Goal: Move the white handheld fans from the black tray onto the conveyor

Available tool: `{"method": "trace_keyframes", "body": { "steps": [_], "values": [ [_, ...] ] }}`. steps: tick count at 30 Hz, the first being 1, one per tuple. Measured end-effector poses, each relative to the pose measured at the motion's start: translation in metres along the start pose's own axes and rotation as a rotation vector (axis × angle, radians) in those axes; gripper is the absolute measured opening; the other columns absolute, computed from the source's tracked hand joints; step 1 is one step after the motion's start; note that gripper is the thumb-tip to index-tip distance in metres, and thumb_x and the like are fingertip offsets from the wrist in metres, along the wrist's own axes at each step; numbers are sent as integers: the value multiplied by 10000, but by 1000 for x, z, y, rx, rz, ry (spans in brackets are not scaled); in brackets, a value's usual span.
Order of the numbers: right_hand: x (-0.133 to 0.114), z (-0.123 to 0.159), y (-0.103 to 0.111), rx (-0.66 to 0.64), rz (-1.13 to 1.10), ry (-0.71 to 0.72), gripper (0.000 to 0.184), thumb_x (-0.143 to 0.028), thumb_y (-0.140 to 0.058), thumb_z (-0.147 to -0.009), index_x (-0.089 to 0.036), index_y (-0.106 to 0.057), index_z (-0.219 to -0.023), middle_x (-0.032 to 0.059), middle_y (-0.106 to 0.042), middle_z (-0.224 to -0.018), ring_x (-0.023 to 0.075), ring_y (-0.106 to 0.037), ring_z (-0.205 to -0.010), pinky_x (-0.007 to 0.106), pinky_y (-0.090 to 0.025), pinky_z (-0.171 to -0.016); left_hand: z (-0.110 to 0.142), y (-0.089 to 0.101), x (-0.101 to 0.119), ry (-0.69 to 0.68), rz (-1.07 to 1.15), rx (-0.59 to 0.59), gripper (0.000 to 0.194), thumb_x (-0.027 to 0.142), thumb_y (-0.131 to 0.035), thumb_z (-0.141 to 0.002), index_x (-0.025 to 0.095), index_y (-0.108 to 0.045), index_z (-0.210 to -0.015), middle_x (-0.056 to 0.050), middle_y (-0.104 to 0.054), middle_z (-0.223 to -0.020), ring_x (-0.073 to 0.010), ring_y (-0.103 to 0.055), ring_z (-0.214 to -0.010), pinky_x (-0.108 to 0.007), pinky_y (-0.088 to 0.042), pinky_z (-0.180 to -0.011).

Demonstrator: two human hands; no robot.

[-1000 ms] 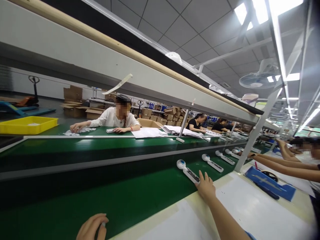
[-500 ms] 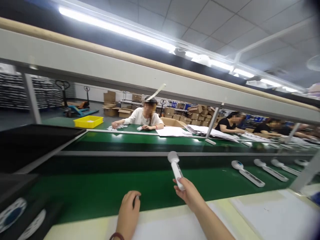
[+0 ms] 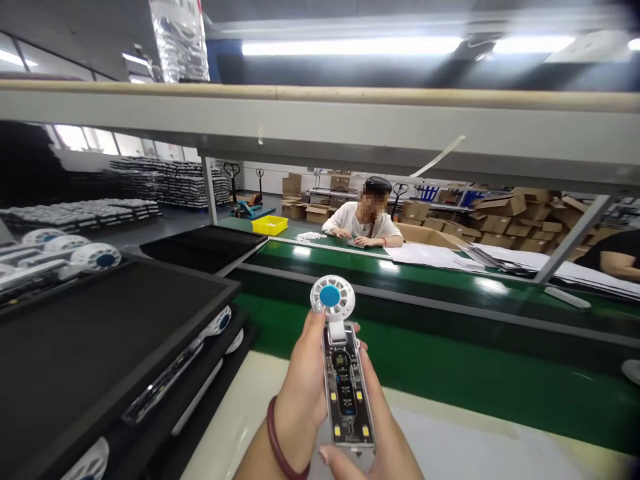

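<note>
I hold a small handheld fan unit [image 3: 343, 373] upright in front of me with both hands. It has a white round head with a blue centre and a clear handle showing a circuit board. My left hand [image 3: 303, 380] wraps the handle from the left, thumb tip up by the fan head. My right hand [image 3: 380, 427] grips the handle's lower right side, its thumb under the bottom end. The green conveyor belt [image 3: 450, 373] runs behind the fan.
Stacked black trays [image 3: 100, 333] at my left hold more fan units [image 3: 95, 256]. A white work surface [image 3: 475, 440] lies below. A person [image 3: 365, 220] sits across the line beside papers [image 3: 430, 255], a yellow bin [image 3: 270, 225] and cardboard boxes [image 3: 500, 223]. An overhead rail [image 3: 320, 120] spans the view.
My right hand lifted the fan unit off the belt and brought it close; my left hand left the belt edge and joined the grip. The view turned left, towards the black trays.
</note>
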State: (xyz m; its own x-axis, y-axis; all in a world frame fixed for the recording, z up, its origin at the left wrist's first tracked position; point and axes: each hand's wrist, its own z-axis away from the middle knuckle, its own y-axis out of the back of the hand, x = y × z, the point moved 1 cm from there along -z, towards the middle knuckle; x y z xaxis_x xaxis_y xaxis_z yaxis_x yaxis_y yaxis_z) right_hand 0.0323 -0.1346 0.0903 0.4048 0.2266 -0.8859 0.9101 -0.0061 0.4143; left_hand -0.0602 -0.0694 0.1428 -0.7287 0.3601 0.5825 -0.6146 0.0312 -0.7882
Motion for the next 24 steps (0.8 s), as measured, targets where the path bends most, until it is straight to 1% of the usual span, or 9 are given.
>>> {"method": "trace_keyframes", "body": {
  "steps": [3,4,6,9,13,16,18,21,24],
  "values": [
    [-7,-2,2,-46,-82,57,921,-147,-585,-677,-314,8,-1360,-14,-48,-1443,220,-89,-1312,417,-234,-1063,6,-4,7,-35,-2,-7,407,443,-497,-784,200,-473,-1109,-52,-634,-791,-157,-592,-610,-265,-469,-574],
    [-9,-3,2,-49,-98,90,915,-161,-588,-689,-297,16,-1362,-3,-36,-1444,220,-81,-1313,415,-230,-1066,7,-5,9,-25,-21,-2,426,437,-492,-786,197,-456,-1136,-60,-633,-770,-171,-594,-599,-281,-473,-559],
    [-10,-5,1,-49,-114,127,896,-188,-584,-711,-291,23,-1361,-4,-25,-1445,208,-63,-1314,407,-212,-1074,8,-6,12,5,-70,20,463,442,-473,-789,144,-457,-1143,-85,-625,-700,-200,-593,-567,-307,-476,-522],
    [-10,-5,-1,-49,-120,134,906,-184,-595,-707,-300,21,-1361,-2,-40,-1445,217,-78,-1313,411,-245,-1062,9,-7,15,23,-99,14,458,449,-451,-793,85,-498,-1067,-102,-612,-636,-211,-587,-539,-307,-475,-494],
    [-10,-2,-2,-35,-91,195,942,-149,-620,-688,-302,22,-1360,33,-34,-1446,259,-102,-1307,454,-278,-1035,12,-8,14,11,-34,-19,386,464,-435,-798,114,-554,-909,-69,-615,-654,-188,-590,-545,-298,-490,-512],
    [-12,-1,-1,-35,-93,269,983,-132,-639,-670,-353,40,-1346,0,-23,-1446,255,-84,-1309,457,-251,-1039,17,-8,14,34,15,-67,397,471,-412,-809,115,-589,-816,-56,-626,-695,-168,-604,-590,-270,-502,-533],
    [-15,0,-1,-34,-81,286,999,-125,-639,-659,-381,50,-1336,-29,-18,-1445,245,-76,-1311,453,-236,-1041,19,-7,15,63,26,-114,440,505,-421,-795,107,-608,-793,-60,-627,-689,-154,-600,-587,-249,-499,-531],
    [-18,2,-2,-21,-38,301,960,-147,-601,-677,-378,57,-1336,-47,-22,-1443,224,-84,-1310,423,-245,-1039,21,-8,16,56,50,-135,461,536,-464,-762,102,-619,-768,-58,-608,-629,-147,-596,-577,-220,-485,-518],
    [-22,8,-3,46,66,322,889,-198,-570,-703,-339,23,-1350,-18,-58,-1443,238,-164,-1293,396,-320,-1009,26,-13,13,68,35,-153,499,574,-431,-753,106,-603,-732,-67,-590,-570,-177,-606,-580,-240,-484,-515]
  ]
}}
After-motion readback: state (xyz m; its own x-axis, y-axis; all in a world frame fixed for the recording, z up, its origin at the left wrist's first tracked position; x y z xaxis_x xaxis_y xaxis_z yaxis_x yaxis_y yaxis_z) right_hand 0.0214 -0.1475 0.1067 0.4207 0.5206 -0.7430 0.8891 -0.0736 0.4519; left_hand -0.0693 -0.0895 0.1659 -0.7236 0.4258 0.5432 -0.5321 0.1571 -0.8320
